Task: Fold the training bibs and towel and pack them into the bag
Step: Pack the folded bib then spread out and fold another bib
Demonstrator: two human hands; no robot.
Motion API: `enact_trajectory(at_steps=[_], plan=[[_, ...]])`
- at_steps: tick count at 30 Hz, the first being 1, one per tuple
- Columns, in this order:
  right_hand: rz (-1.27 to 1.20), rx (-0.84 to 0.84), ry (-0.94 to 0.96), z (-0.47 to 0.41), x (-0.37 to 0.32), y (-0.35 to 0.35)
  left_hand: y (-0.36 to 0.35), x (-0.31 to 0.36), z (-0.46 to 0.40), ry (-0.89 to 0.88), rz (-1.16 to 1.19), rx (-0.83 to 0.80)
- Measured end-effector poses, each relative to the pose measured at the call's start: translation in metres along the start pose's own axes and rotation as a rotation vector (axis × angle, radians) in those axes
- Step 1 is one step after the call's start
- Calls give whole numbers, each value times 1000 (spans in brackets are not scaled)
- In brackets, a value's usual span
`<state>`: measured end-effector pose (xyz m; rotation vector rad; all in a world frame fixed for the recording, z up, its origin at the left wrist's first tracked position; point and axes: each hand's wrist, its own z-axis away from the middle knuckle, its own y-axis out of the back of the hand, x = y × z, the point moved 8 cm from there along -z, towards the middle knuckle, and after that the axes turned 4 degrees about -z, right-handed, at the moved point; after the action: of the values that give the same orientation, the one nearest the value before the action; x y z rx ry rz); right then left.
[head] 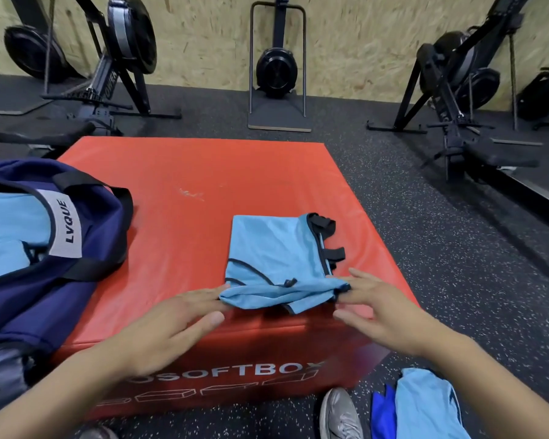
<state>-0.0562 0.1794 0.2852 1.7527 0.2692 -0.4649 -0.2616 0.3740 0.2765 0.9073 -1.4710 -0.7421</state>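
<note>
A light blue training bib with black trim and straps lies partly folded on the red soft box. My left hand reaches its straight fingers to the bib's near left corner. At the near right corner, the fingertips of my right hand touch the bib's edge. A navy bag stands open on the box's left side, with light blue cloth inside it. More light blue and dark blue cloth lies on the floor at the lower right.
The red box sits on a dark speckled rubber floor. Rowing machines and other gym gear stand along the wooden back wall. A grey shoe shows at the bottom by the box's front.
</note>
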Motion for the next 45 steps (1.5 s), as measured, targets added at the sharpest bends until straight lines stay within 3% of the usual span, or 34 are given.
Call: enact_trajectory(at_steps=[6, 9, 14, 18, 21, 23, 26, 29, 34, 40, 45], plan=[[-274, 231, -130, -26, -22, 58, 61, 11, -11, 197, 397, 298], [-320, 272, -251, -56, 3, 46, 50, -22, -41, 322, 467, 330], [-83, -77, -470, -83, 54, -24, -13, -77, -64, 435, -70, 54], [-26, 49, -493, -91, 64, -13, -16, -77, -72, 431, -94, 130], [52, 28, -544, -89, 70, -14, -21, -81, -77, 426, -131, 109], [249, 39, -576, -88, 62, -11, -27, -83, -80, 424, -187, 79], [542, 283, -410, -108, 22, 4, -31, -90, -88, 445, -298, 66], [464, 296, -263, -130, 4, -24, -31, -96, -92, 463, -333, 86], [377, -4, -432, -129, 37, -85, -21, -94, -84, 419, -396, 125], [287, 150, -332, -155, 7, -73, 5, -100, -57, 398, -445, 169], [223, -9, -391, -161, 4, -106, 9, -109, -36, 415, -442, 151]])
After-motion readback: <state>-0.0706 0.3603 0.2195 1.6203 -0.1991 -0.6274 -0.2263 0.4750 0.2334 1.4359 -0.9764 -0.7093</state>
